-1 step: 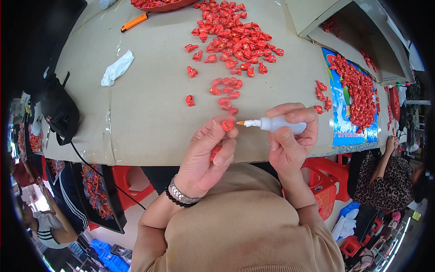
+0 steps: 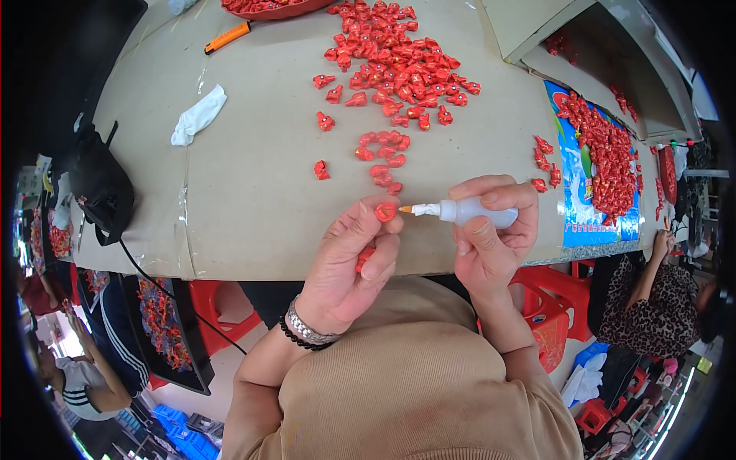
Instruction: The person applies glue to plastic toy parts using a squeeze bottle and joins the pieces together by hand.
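Note:
Between thumb and forefinger, my left hand point(image 2: 351, 264) pinches a small red plastic piece point(image 2: 385, 212). Its curled lower fingers hold a second red piece point(image 2: 365, 259). My right hand point(image 2: 497, 230) is closed around a translucent squeeze bottle point(image 2: 468, 209), tilted nearly level. The bottle's nozzle has a white wrapping and an orange-brown tip point(image 2: 406, 208), which points left at the pinched piece, touching it or very close. Just beyond my hands, a short trail of red caps point(image 2: 383, 157) lies on the table. Farther back spreads a heap of red pieces with small dots point(image 2: 406, 65).
A white cloth point(image 2: 198, 116), an orange marker-like tool point(image 2: 228, 37) and a black bag point(image 2: 98, 184) with a cable lie leftward on the table point(image 2: 253, 153). At right, more red pieces point(image 2: 602, 157) cover a blue sheet point(image 2: 575, 222) beside an open box point(image 2: 613, 61). A co-worker point(image 2: 648, 299) sits beyond.

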### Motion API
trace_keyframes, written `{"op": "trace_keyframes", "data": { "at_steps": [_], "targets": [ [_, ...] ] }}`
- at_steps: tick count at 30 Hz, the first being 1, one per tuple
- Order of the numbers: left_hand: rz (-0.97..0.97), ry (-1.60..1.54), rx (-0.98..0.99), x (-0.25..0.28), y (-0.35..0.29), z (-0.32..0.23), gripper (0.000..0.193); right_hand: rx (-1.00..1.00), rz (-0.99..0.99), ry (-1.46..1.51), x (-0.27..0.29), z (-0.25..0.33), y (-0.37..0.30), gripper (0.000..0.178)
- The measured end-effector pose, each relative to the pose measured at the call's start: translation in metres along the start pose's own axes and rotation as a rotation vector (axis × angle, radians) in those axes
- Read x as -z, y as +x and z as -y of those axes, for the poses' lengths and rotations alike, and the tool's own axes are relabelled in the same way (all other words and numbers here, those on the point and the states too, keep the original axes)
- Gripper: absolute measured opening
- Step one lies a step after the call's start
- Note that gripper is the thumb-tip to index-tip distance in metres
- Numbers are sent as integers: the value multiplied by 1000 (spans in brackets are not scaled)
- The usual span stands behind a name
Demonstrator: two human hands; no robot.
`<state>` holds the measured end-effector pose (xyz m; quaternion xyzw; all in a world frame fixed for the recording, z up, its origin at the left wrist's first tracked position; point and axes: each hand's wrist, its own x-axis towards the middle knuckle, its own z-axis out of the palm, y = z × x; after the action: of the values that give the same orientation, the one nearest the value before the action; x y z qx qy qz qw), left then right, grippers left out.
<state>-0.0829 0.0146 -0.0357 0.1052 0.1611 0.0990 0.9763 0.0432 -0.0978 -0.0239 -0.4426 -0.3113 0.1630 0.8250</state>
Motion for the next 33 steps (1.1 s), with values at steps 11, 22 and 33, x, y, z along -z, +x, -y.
{"op": "trace_keyframes", "data": {
  "at_steps": [11, 22, 33],
  "targets": [
    [-10, 13, 12, -4, -2, -1, 28, -11, 34, -33, -2, 1, -3, 22],
    [-9, 32, 4, -2, -2, -2, 26, 15, -12, -23, -2, -1, -1, 23],
    [-24, 36, 3, -1, -1, -1, 23, 1, -7, -40, 0, -3, -3, 23]
  ]
}}
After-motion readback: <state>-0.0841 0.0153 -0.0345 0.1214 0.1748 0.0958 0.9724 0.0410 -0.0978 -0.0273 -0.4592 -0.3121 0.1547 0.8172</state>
